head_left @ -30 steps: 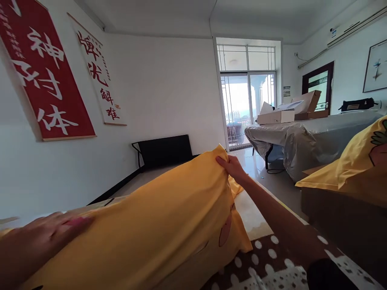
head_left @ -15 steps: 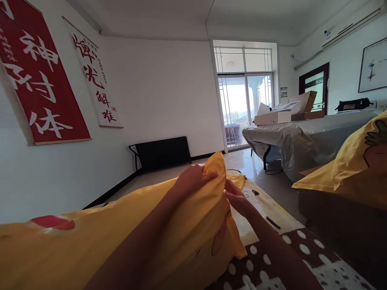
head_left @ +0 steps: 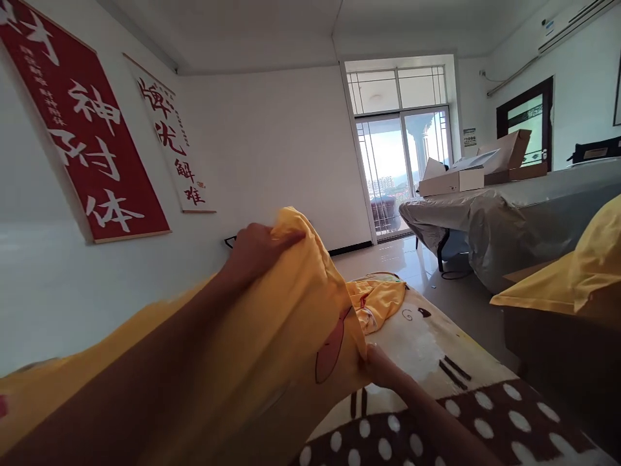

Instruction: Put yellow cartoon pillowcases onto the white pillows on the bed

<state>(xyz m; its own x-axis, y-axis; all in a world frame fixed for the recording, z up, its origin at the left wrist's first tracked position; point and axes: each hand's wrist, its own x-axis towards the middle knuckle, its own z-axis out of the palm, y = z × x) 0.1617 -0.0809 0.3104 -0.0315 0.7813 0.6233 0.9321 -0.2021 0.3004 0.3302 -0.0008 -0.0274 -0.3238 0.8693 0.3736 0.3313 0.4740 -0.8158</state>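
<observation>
A long yellow pillowcase (head_left: 272, 336) with a red cartoon print stretches across the view, lifted at its far end. My left hand (head_left: 255, 249) grips its upper far corner, fingers closed on the cloth. My right hand (head_left: 381, 366) pinches the lower far corner, just above a cream and brown dotted blanket (head_left: 436, 414). More yellow cloth (head_left: 378, 298) lies crumpled on the blanket beyond my right hand.
A second yellow pillow (head_left: 577, 278) rests on a brown surface at right. Behind it stands a table under a grey plastic cover (head_left: 504, 220) with cardboard boxes (head_left: 451, 181) on top. Red and white calligraphy banners (head_left: 92, 142) hang on the left wall. Glass balcony doors (head_left: 402, 168) are far back.
My left hand came from the near end of the pillowcase to its far top corner and lifted it. My right hand slid down from the top corner to the lower corner.
</observation>
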